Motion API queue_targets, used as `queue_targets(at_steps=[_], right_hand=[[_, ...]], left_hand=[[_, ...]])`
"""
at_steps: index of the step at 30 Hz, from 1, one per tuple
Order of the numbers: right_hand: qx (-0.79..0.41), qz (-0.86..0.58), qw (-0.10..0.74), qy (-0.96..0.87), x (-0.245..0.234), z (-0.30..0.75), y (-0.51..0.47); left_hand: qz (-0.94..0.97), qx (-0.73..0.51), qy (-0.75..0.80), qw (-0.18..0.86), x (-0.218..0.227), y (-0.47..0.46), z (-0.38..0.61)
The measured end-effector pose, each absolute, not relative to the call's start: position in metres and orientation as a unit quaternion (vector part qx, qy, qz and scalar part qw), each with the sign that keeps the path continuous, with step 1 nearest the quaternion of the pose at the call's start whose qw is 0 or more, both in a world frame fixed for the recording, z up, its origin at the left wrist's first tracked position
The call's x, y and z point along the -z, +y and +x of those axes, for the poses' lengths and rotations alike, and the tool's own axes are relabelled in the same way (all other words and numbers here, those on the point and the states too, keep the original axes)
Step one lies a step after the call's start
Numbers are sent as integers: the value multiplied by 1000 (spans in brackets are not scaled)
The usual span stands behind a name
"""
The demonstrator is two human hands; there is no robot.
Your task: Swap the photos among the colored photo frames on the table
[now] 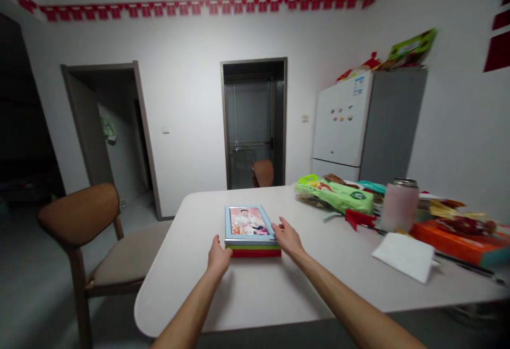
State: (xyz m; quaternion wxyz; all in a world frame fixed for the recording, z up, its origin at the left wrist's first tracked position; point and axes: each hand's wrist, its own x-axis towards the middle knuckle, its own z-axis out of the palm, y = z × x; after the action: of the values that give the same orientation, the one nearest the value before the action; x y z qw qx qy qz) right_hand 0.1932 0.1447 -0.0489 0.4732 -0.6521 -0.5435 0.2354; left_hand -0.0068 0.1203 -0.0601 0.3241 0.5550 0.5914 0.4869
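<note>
Stack [251, 228] of three flat books sits mid-table [255, 293], near the front edge. Top one has a blue border w/ a photo cover, then a thin green one, then a red one at the bottom. Edges are roughly flush.

Left hand [219, 257] is at the stack's near-left corner, fingers curled together against the edge. Can't tell if it's actually pinching or just resting there. Right hand [287, 238] is on the right side, fingers apart and loose, tips touching the stack's right edge, not clamped.

Handling, as a guess: stiff, flat, prob. moderate weight and not fragile. Covers look glossy, so the layers could slide over each other if only the top one is gripped. Best hold is both short sides w/ fingers under the red bottom book and thumbs on top, squeezing all three as one block. The low profile on a smooth table means a corner needs tipping up to get fingers under.

Around it: chair [91, 232] to the left, well apart. Green bag [338, 194], flask [399, 205] and white paper [404, 256] are off to the right, clear of the stack.
</note>
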Motion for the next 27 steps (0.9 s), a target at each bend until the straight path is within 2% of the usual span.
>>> queue_targets(at_steps=[3, 6, 7, 9, 10, 14, 21, 27], right_hand=[[-253, -585, 524, -564, 15, 171, 120], [-378, -337, 640, -578, -31, 141, 78], [-410, -272, 652, -577, -46, 134, 63], [-443, -196, 676, -555, -67, 126, 37], [-454, -175, 678, -551, -74, 125, 27], [-482, -165, 668, -543, -71, 129, 18], [-580, -238, 655, -422, -48, 132, 43], [-564, -309, 583, -497, -49, 124, 50]], left_hand=[[514, -569, 545, 339, 21, 102, 1], [529, -615, 451, 372, -31, 73, 20], [544, -623, 400, 394, -48, 61, 27], [560, -634, 184, 502, -73, 38, 35], [562, -621, 141, 527, -80, 29, 37], [558, -585, 85, 582, -80, 16, 36], [431, -569, 231, 661, -57, 44, 28], [436, -462, 288, 716, -55, 53, 20]])
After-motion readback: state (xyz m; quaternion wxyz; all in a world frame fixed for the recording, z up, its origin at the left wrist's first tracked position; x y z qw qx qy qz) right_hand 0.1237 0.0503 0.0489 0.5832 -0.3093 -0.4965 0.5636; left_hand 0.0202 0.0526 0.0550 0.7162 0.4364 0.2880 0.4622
